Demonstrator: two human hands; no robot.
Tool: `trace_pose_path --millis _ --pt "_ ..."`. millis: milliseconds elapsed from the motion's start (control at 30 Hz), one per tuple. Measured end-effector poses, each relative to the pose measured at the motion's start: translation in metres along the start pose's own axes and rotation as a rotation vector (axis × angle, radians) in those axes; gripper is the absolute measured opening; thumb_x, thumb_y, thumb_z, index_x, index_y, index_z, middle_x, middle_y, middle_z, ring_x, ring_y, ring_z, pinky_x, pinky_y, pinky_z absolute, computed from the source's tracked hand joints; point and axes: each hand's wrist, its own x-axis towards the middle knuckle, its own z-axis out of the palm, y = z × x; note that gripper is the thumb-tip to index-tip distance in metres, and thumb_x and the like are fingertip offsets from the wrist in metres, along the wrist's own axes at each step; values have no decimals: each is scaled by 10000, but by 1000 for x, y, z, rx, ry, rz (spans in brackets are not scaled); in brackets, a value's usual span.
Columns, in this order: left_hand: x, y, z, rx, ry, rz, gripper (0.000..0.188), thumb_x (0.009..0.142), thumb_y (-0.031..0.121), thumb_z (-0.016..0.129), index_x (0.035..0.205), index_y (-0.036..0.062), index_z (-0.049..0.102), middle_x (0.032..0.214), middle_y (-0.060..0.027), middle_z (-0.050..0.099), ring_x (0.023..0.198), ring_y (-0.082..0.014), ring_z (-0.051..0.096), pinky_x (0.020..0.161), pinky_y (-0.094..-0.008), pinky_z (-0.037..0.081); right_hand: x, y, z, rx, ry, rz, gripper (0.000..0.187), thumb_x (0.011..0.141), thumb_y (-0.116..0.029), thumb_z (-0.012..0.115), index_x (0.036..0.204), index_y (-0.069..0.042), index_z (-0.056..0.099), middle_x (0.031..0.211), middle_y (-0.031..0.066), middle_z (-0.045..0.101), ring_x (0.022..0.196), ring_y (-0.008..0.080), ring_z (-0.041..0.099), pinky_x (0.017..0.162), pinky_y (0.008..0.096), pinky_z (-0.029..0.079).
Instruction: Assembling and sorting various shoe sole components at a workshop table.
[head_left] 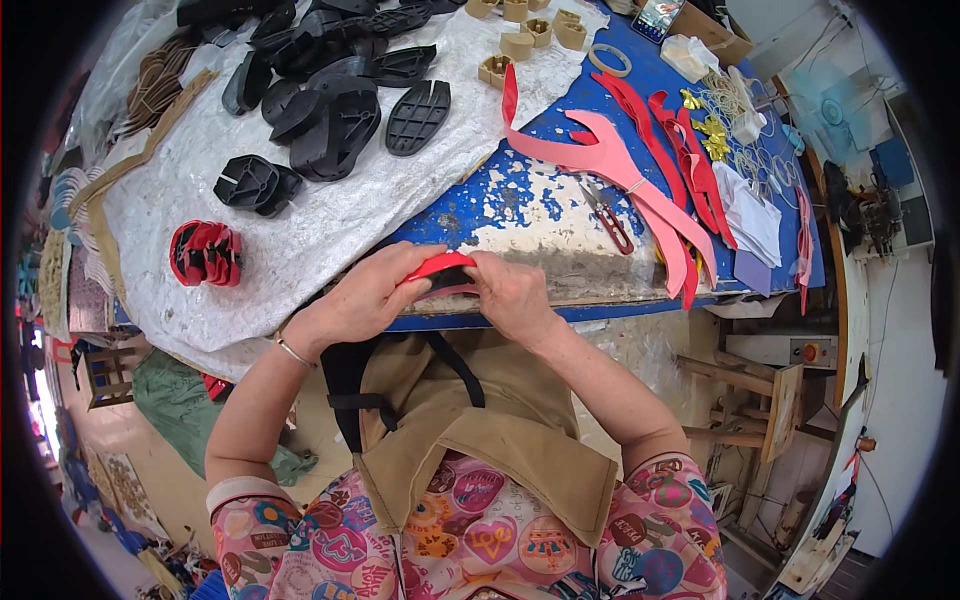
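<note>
Close to the table's front edge, my left hand [362, 297] and my right hand [513, 296] grip the two ends of a curved red strip [440, 264]. Fingers of both hands are closed on it. Just below the strip a dark patch and a pinkish edge show; how they join it is hard to make out. Left of my hands stands a bundle of red and black pieces [205, 253]. To the right, a pair of scissors with red handles [612, 225] lies beside long pink strips [628, 165].
Black shoe soles [418, 118] lie heaped on a white cloth [330, 215] at the back left. Several beige blocks [517, 45] and a tape roll [610, 60] sit at the back. Red strips [690, 165] and tangled cords [750, 110] spread over the blue table [445, 215]. A wooden stool [780, 410] stands right.
</note>
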Motion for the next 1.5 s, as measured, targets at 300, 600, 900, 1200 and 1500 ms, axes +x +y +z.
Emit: trace_pose_path --millis 300,600,900,1200,1500 --pt "4 -5 -3 -84 -23 -209 363 871 141 526 1206 5 500 1057 -156 582 965 -227 553 849 -293 423 -1 -4 9 -39 7 139 136 864 -193 560 850 -58 557 606 144 555 544 315 573 459 380 430" --pt "8 6 34 -576 663 -122 648 827 85 580 1374 -10 245 1190 -127 503 1049 -178 506 915 -291 398 5 -36 -17 815 -82 700 290 931 -270 460 825 -18 557 522 68 551 364 112 461 370 241 355" --pt "-26 28 35 -722 316 -224 741 812 59 585 1404 -17 146 1381 -154 329 1238 -176 364 1032 -315 278 -4 -43 -21 1317 -264 478 385 804 -128 646 1151 -11 529 965 41 608 881 96 561 760 255 474" --pt "-65 6 56 -704 576 -276 231 939 196 471 884 3 585 872 -26 600 826 -85 525 797 -242 415 -2 -51 -23 1230 118 646 216 844 -158 636 978 9 607 901 33 638 784 80 579 706 231 481" --pt "-68 22 72 -766 369 -184 303 972 283 389 893 29 534 751 11 490 701 -83 436 660 -232 383 0 -72 -15 1049 95 561 215 831 -139 643 978 14 609 855 29 642 751 70 566 686 223 464"
